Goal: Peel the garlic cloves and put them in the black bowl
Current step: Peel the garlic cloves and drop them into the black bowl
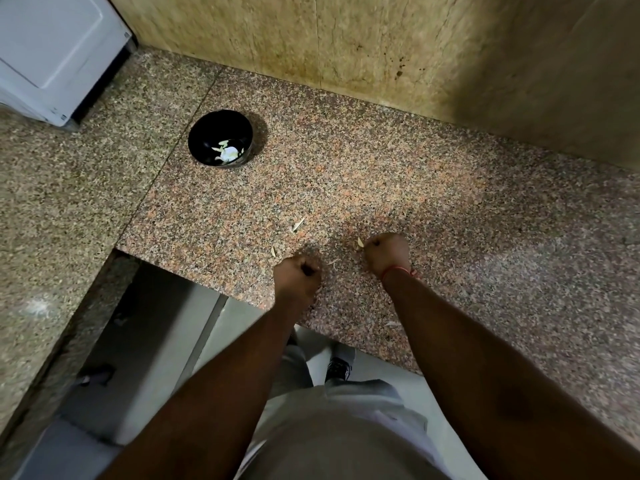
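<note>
We judge ourselves partway through. The round glossy black bowl (220, 138) sits on the speckled pink-and-grey granite counter (398, 174), up at about ten o'clock from our hands and well apart from them, and it already holds a small heap of pale garlic pieces (227, 152); whether all of these are clean cloves or some are skin, we cannot tell.

Our left hand (298, 276) is curled into a fist near the counter's front edge; we cannot see whether anything lies inside it. Our right hand (385, 252), with a thin red thread band (398, 270) at the wrist, is also curled, and a small pale piece of garlic (360, 242) shows at its nine o'clock side, seemingly pinched at the fingertips.

Thin pale scraps of garlic skin (298, 224) lie scattered on the counter at about twelve o'clock from our left hand.

What is left, as we judge it: finish this piece and carry it to the bowl. We see no other unpeeled garlic.
</note>
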